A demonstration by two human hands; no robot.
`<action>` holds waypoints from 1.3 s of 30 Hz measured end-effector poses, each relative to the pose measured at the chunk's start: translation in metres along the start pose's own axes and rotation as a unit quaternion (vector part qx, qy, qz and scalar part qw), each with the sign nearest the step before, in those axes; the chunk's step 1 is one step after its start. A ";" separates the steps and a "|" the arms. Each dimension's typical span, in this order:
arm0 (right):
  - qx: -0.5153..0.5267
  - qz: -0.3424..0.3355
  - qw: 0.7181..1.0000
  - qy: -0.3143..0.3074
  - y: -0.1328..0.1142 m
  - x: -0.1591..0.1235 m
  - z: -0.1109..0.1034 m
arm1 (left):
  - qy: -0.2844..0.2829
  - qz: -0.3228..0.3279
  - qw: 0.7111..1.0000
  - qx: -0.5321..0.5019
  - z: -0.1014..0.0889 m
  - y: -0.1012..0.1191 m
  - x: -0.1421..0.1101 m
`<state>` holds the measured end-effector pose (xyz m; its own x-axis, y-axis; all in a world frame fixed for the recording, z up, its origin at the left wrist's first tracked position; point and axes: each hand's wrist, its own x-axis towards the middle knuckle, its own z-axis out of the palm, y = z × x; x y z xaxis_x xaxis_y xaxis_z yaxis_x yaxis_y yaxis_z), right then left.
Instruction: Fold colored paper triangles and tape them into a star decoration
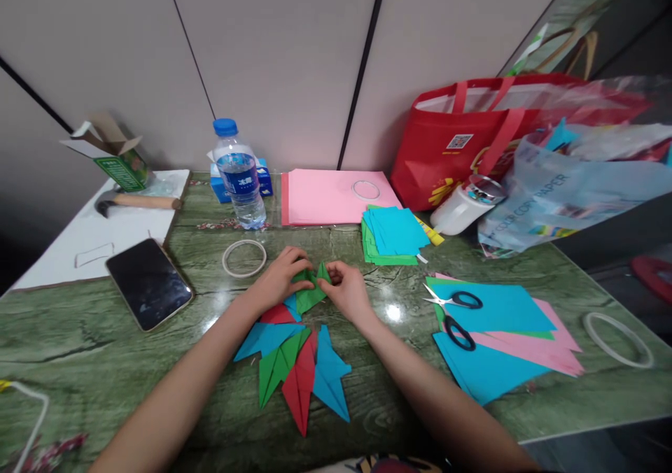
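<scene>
Both hands meet at a folded green paper piece (pixel 311 297) near the middle of the table. My left hand (pixel 279 277) grips its left side, fingers curled over the top edge. On the other side, my right hand (pixel 347 291) pinches the right edge between thumb and fingers. Below them several folded paper pieces fan out in an arc: a blue one (pixel 332 375) at the right, a red one (pixel 301 383), a green one (pixel 281 366) and another blue one (pixel 269 339). A further red piece (pixel 277 314) lies partly under my left hand.
Scissors (pixel 452 319) rest on coloured sheets (pixel 493 305) at right. Small blue squares (pixel 396 230), pink paper (pixel 330 196), a water bottle (pixel 242 179) and a red bag (pixel 435 137) stand or lie behind. A tape roll (pixel 244 258), phone (pixel 150 284) and hammer (pixel 139 201) are left.
</scene>
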<state>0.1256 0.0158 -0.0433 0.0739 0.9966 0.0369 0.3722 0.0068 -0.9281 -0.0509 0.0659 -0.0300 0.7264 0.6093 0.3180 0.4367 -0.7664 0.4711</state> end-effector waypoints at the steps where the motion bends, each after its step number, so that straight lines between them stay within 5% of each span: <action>1: -0.003 -0.001 1.000 0.001 0.000 0.000 0.000 | -0.001 -0.002 1.000 -0.002 0.000 -0.001 0.001; 10: -0.036 -0.009 0.999 0.017 0.000 -0.003 0.003 | -0.042 -0.024 0.998 -0.038 -0.004 -0.011 0.014; 14: -0.036 -0.014 0.999 0.024 -0.002 -0.005 0.003 | -0.017 -0.045 0.998 -0.050 -0.006 -0.009 0.012; 24: -0.027 -0.012 0.999 0.039 -0.006 -0.008 0.005 | -0.020 0.005 0.998 -0.058 -0.005 -0.009 0.012; 39: 0.003 -0.003 0.999 0.036 -0.003 -0.008 0.008 | -0.127 -0.018 0.991 -0.042 -0.007 -0.016 0.040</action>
<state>0.1163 0.0082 -0.0437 0.1386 0.9879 0.0694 0.3667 0.0139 -0.9302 -0.0329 0.1043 -0.0191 0.8257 0.5572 0.0873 0.4272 -0.7189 0.5483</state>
